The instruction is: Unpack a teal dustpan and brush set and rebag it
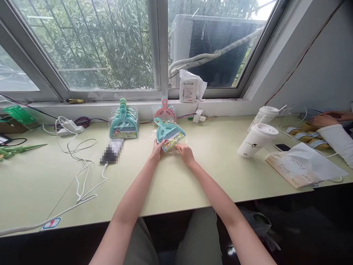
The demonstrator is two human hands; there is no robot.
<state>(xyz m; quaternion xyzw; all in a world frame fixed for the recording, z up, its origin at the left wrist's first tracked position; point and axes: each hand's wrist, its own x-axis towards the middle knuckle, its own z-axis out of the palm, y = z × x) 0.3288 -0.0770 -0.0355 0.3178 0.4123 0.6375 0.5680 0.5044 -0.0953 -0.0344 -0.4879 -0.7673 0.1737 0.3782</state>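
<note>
A teal mini dustpan and brush set in clear plastic wrap is held up in front of me, tilted to the left. My left hand grips its lower left corner, thumb on the front. At its lower right edge, my right hand pinches the wrapper with curled fingers. Just behind stands a pink wrapped dustpan set, partly hidden by the teal one. To the left, a row of teal wrapped dustpan sets stands upright, one behind another.
A phone with a white charging cable lies left. White lidded cups, a tissue pack and a dark phone are right. A co-worker's hands rest near yellow rolls. A white package sits on the sill.
</note>
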